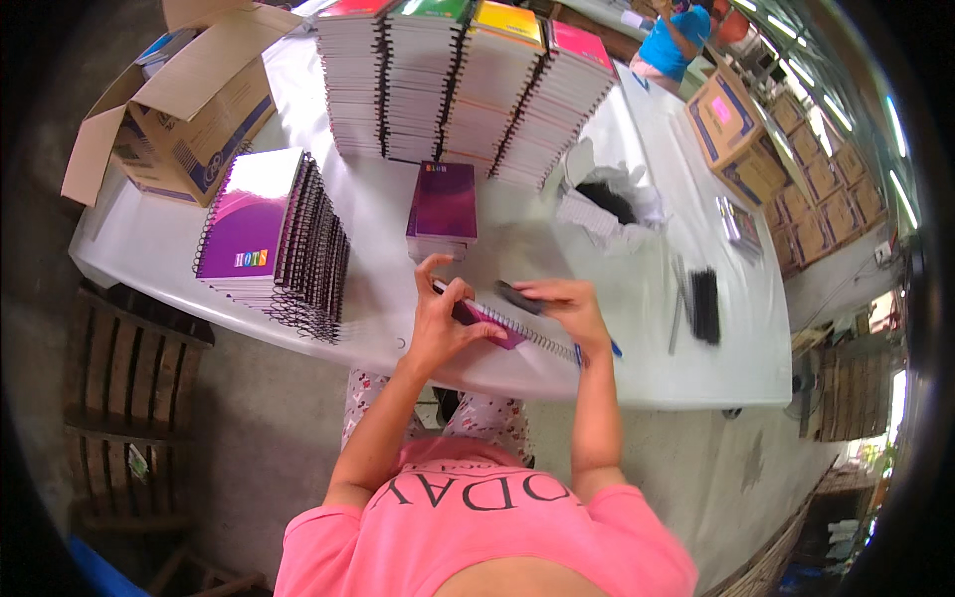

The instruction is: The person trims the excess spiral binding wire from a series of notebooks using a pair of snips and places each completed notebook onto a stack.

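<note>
My left hand [443, 318] grips a purple spiral-bound notebook [502, 326] held on edge at the near side of the white table [647, 338]. My right hand [567, 303] holds the notebook's other side, with a small dark tool or binding piece [517, 297] under its fingertips. The wire spiral runs along the notebook's near edge. Just beyond the hands lies a short pile of purple notebooks [443, 204].
A stack of spiral-bound purple notebooks [269, 234] stands at the left. Tall stacks of notebooks [458, 80] line the far side. An open cardboard box [179, 104] sits far left. Black binding wires [704, 303] and a white bag [607, 204] lie right. Another person [676, 40] works beyond.
</note>
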A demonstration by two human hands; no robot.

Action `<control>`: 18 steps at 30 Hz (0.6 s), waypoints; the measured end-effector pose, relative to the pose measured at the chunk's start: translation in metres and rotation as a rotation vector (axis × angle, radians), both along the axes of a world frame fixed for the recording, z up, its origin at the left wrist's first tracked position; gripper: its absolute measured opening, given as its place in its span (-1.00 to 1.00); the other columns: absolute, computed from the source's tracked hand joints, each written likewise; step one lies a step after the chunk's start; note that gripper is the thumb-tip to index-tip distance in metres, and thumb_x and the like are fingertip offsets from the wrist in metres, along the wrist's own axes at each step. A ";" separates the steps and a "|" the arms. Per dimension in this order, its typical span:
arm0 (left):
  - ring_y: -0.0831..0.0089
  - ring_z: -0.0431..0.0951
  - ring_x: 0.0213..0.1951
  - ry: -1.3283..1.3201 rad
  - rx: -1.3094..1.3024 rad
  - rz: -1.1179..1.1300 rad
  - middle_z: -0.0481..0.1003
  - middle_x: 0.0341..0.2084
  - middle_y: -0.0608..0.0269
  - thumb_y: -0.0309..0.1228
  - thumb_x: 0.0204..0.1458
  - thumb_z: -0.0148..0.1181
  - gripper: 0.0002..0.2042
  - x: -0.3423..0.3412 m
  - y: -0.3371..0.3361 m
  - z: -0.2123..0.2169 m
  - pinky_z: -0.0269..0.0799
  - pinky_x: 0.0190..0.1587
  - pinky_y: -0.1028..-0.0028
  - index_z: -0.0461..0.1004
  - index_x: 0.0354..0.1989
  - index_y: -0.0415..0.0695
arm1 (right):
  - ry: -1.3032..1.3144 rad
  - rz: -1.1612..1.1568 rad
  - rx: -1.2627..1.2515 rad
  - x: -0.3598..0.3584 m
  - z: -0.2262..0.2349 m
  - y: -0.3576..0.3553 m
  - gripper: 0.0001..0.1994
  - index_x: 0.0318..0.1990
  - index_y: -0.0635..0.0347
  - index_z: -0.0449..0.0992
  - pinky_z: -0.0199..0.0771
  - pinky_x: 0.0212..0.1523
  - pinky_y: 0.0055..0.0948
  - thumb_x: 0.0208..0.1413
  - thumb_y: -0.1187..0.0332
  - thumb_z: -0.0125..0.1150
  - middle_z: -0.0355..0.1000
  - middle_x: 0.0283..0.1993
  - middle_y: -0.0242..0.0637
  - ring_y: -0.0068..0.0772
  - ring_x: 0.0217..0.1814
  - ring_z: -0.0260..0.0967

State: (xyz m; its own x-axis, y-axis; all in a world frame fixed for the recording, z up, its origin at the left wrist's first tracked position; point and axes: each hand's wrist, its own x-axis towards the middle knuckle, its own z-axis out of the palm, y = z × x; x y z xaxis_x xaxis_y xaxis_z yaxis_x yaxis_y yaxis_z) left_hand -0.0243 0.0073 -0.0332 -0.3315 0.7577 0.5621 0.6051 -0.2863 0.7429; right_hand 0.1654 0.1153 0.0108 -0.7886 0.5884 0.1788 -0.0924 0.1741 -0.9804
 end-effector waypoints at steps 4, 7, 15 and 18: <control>0.13 0.23 -0.08 -0.220 -0.117 -0.093 0.11 -0.01 0.08 -0.21 -0.61 0.58 -0.42 -0.004 0.003 -0.011 0.31 -0.08 0.25 0.33 -0.40 -0.07 | 0.139 0.048 0.001 -0.001 0.002 -0.001 -0.76 -0.27 0.25 0.62 0.42 -0.05 -0.45 -0.14 0.65 0.17 0.53 -0.14 -0.07 -0.25 -0.06 0.48; 0.12 0.22 -0.02 -0.104 -0.036 -0.061 0.11 -0.03 0.06 -0.20 -0.58 0.59 -0.35 -0.006 0.008 -0.015 0.29 -0.04 0.24 0.25 -0.31 -0.07 | 0.254 0.042 -0.048 -0.005 0.001 0.001 -0.74 -0.28 0.23 0.62 0.43 -0.05 -0.45 -0.13 0.67 0.13 0.53 -0.13 -0.07 -0.28 -0.06 0.48; 0.19 0.16 0.06 -0.343 -0.022 -0.140 0.10 -0.09 0.03 -0.11 -0.65 0.62 -0.08 -0.007 0.016 -0.024 0.18 0.07 0.34 0.01 -0.17 -0.10 | -0.029 0.170 0.228 -0.027 0.023 -0.003 -0.70 -0.25 0.22 0.62 0.44 -0.09 -0.46 -0.18 0.69 0.13 0.52 -0.12 -0.09 -0.34 -0.08 0.48; 0.15 0.20 0.01 -0.211 -0.077 -0.133 0.08 -0.08 0.02 -0.10 -0.75 0.64 0.03 -0.010 0.013 -0.021 0.23 0.05 0.31 -0.05 -0.13 -0.16 | -0.132 -0.062 0.215 -0.035 0.009 0.005 -0.69 -0.23 0.22 0.62 0.44 -0.09 -0.44 -0.20 0.68 0.15 0.52 -0.11 -0.11 -0.34 -0.09 0.48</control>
